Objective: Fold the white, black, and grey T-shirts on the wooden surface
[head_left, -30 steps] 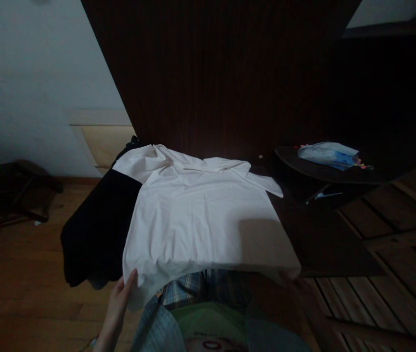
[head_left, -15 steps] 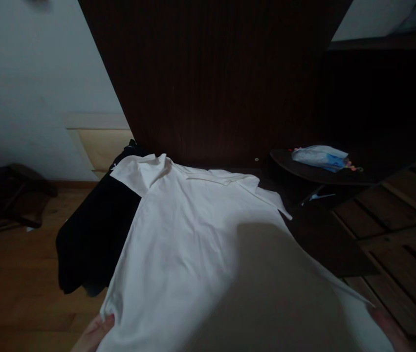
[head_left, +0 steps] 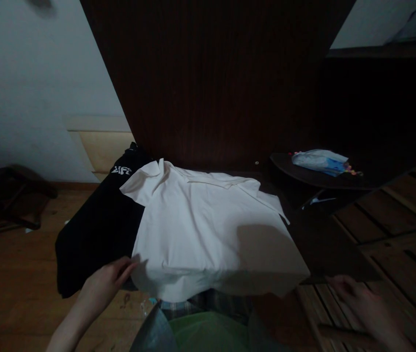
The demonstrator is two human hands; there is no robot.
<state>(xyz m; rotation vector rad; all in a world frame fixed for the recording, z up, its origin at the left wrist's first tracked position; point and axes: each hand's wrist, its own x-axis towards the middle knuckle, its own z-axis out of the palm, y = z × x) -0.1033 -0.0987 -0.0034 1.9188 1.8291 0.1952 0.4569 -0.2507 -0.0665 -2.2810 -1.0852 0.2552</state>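
White short-sleeved cloth T-shirt spread flat between a person's left hand and right hand

Head view, looking forward and down in dim light. The T-shirt lies in the middle, collar at the far side, hem towards the wearer. Its body is mostly smooth, with soft creases running down from the collar and a grey shadow over its right part. The near edge droops in a wavy line.

The left hand reaches in at the hem's left corner. Its thumb and forefinger are nearly together, their tips at the cloth's edge; whether they pinch it cannot be told. The right hand, dim and blurred, is off to the right, apart from the hem, its fingers loosely bent and a little parted, with nothing visible in them.

Left of the T-shirt and partly under it lies a black cloth garment with white lettering. Behind rises a tall dark-brown wooden panel. To the right, a dark rounded wooden shelf bears a crumpled white-and-blue packet. Brown wooden slats fill the lower right. At far left, a dark low stand is near a pale wall, above an orange-brown wooden floor.
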